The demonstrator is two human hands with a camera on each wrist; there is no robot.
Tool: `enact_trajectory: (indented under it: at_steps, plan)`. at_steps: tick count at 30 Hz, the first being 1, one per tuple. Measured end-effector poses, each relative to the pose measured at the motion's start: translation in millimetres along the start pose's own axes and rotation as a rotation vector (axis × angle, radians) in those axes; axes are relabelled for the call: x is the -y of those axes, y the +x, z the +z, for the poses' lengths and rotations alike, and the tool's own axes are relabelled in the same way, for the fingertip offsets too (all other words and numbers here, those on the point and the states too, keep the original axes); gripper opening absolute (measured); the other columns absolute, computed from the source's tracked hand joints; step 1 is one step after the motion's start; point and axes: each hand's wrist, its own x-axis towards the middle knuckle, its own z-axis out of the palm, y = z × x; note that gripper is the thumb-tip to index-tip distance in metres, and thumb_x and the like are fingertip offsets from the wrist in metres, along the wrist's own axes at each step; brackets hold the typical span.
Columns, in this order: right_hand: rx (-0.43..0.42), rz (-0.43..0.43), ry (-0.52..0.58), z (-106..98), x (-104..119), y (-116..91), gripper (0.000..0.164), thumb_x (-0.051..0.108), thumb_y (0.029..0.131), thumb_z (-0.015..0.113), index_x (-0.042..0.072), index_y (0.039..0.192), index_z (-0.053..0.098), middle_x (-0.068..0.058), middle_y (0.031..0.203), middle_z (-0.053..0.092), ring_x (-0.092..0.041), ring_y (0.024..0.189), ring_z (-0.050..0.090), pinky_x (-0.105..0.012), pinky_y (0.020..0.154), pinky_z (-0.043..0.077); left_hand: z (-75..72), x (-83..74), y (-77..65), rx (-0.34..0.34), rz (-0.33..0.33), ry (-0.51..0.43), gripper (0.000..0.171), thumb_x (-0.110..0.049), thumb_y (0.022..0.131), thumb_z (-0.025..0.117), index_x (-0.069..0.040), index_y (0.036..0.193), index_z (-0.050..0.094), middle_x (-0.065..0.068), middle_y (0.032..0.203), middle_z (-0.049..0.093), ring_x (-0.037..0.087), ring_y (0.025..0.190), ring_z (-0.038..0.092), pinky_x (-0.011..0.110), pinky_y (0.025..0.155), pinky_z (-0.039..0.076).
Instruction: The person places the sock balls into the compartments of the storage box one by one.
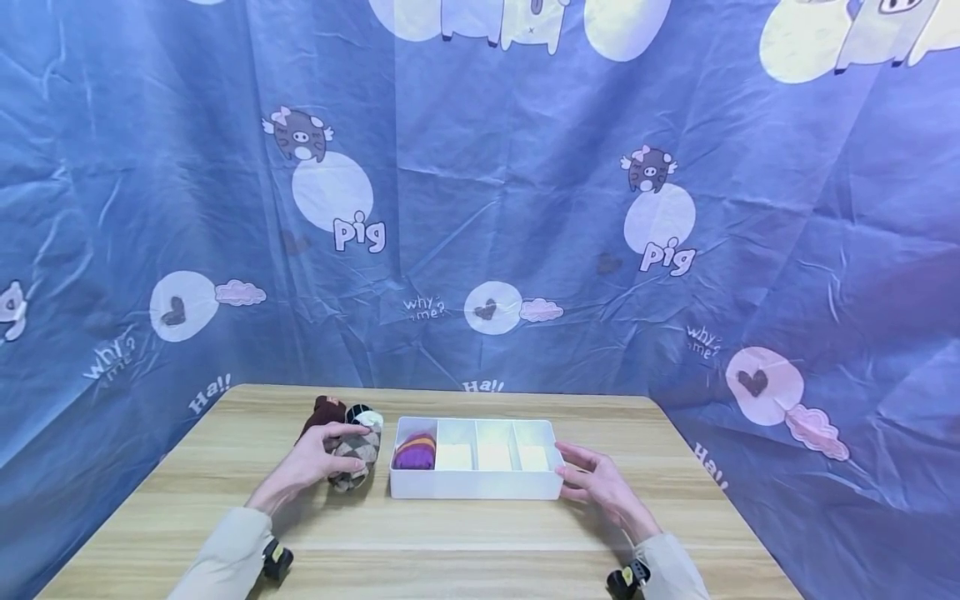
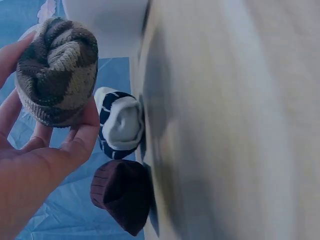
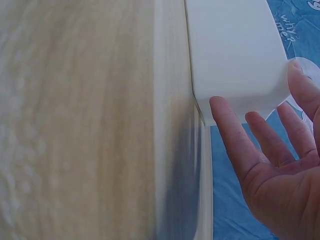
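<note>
My left hand (image 1: 311, 457) grips a rolled-up sock in a grey and brown diamond pattern (image 1: 357, 454), thumb and fingers around its sides. In the left wrist view this rolled sock (image 2: 59, 72) is held off the table. Just beyond it are a black-and-white rolled sock (image 2: 121, 122) and a dark brown rolled sock (image 2: 122, 195). A white divided box (image 1: 480, 485) stands to the right, with a purple rolled sock (image 1: 415, 452) in its leftmost compartment. At the box's right end, my right hand (image 1: 600, 483) has its fingers spread, fingertips against the end wall.
Pale wooden table (image 1: 450, 558) lies under everything. Behind it hangs a blue printed cloth (image 1: 480, 208), which also runs along both sides. The box's other compartments show only their white floors.
</note>
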Motion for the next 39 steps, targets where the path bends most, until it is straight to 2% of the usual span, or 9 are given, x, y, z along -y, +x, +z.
enact_trajectory:
  at_steps: [5,12,17,21,25,30,39]
  plan:
    - [-0.007,0.003,0.006,0,0,0,0.067,0.008,0.092,0.066,-0.006,0.148,0.032,-0.035,0.151,0.030,-0.022,0.106,0.065,-0.044,0.092,0.054,-0.4,-3.5,7.4,-0.030,0.046,-0.007,0.059,-0.011,0.072,0.086,-0.001,0.126,0.064,0.024,0.125,0.062,0.017,0.102,0.063,0.023,0.085,0.051]
    - [-0.014,0.004,0.015,0,1,0,0.068,0.008,0.091,0.068,-0.006,0.148,0.033,-0.035,0.151,0.030,-0.023,0.105,0.066,-0.044,0.091,0.055,5.8,-11.8,14.3,-0.040,0.055,-0.032,0.058,-0.015,0.074,0.085,-0.005,0.127,0.065,0.021,0.129,0.061,0.022,0.108,0.062,0.023,0.088,0.050]
    - [-0.027,0.009,0.013,0,1,-1,0.067,0.008,0.091,0.068,-0.005,0.147,0.034,-0.034,0.151,0.030,-0.024,0.106,0.066,-0.044,0.091,0.055,13.4,-20.2,22.0,-0.045,0.035,-0.069,0.058,-0.012,0.074,0.084,-0.002,0.127,0.063,0.024,0.129,0.060,0.021,0.105,0.064,0.022,0.084,0.052]
    - [-0.025,0.010,0.003,0,1,-2,0.067,0.009,0.091,0.068,-0.005,0.147,0.034,-0.034,0.151,0.030,-0.024,0.107,0.065,-0.044,0.091,0.055,21.4,-24.5,28.7,-0.064,-0.012,-0.090,0.059,-0.014,0.074,0.085,-0.004,0.128,0.064,0.024,0.130,0.060,0.020,0.102,0.064,0.024,0.081,0.054]
    - [-0.017,0.008,0.003,0,1,-2,0.068,0.010,0.091,0.068,-0.005,0.148,0.033,-0.034,0.151,0.030,-0.025,0.107,0.065,-0.044,0.091,0.055,31.5,-26.5,34.9,-0.048,-0.034,-0.149,0.059,-0.012,0.076,0.083,-0.002,0.129,0.062,0.025,0.129,0.061,0.016,0.097,0.066,0.026,0.078,0.056]
    - [-0.018,0.015,0.011,0,0,0,0.069,0.010,0.091,0.068,-0.005,0.148,0.033,-0.034,0.151,0.030,-0.023,0.106,0.066,-0.044,0.091,0.055,43.3,-29.7,41.8,-0.023,-0.017,-0.164,0.058,-0.013,0.077,0.083,-0.001,0.129,0.062,0.024,0.130,0.061,0.013,0.096,0.064,0.025,0.079,0.054]
    - [-0.014,0.017,0.018,-1,0,1,0.069,0.009,0.091,0.068,-0.006,0.148,0.032,-0.035,0.151,0.029,-0.022,0.105,0.066,-0.044,0.091,0.055,63.8,-38.7,56.2,0.005,-0.024,-0.224,0.057,-0.010,0.078,0.081,-0.002,0.131,0.061,0.022,0.131,0.061,0.017,0.096,0.065,0.029,0.082,0.054]
